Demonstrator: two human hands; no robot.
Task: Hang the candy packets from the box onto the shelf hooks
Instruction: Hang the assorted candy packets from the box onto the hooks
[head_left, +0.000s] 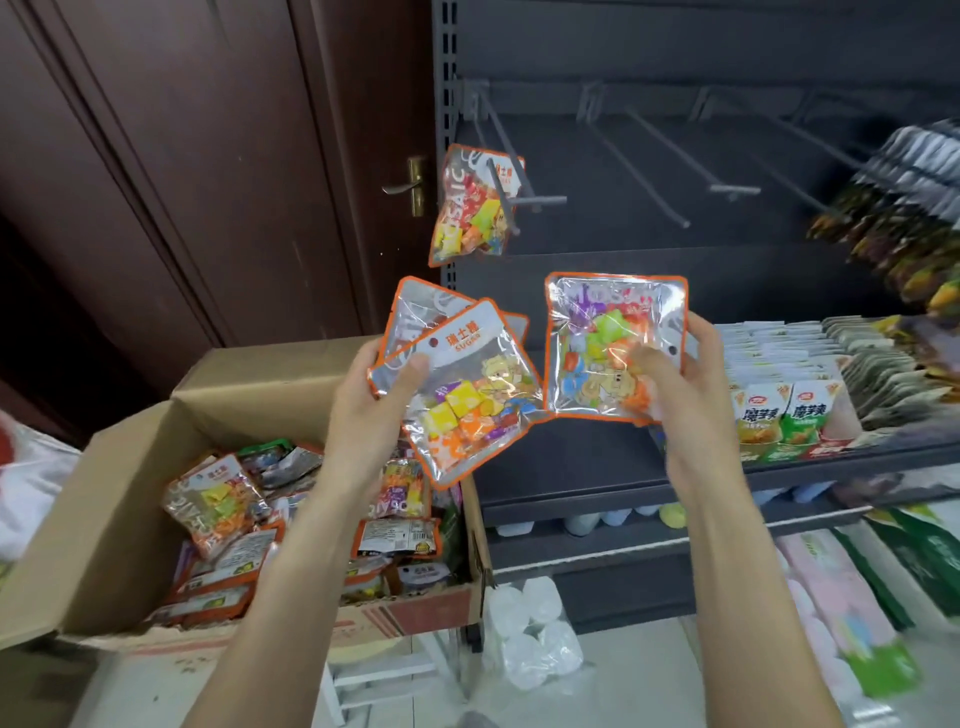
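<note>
Up against the back wall, a dark metal shelf unit (675, 62) fills most of the view, with a dark brown wooden door (182, 156) next to it on the left. Below the door sits an open cardboard box (119, 519), still loaded with a jumble of candy packets (218, 499). Over on the right, the middle shelf carries rows of snack packs (784, 415), and a bunch of darker packets (904, 223) hang from a hook higher up, blurry so hard to read.

One candy packet, the hung packet (475, 205), is already on the leftmost hook (511, 182), dangling at a tilt. The other hooks (670, 166) along that row stick out bare.

Closer in, the person's left hand (363, 410) grips a fanned stack of packets (457, 384) above the box, thumb pressed on the white header of the front one, fingers curled behind. The right hand (685, 379) holds a single packet (613, 348) just right of the stack, thumb across its clear front and fingers wrapped around its right edge. Both sit in front of the shelf, below the hooks. Down on the floor, a plastic bag of white cups (530, 639) leans near the shelf base.
</note>
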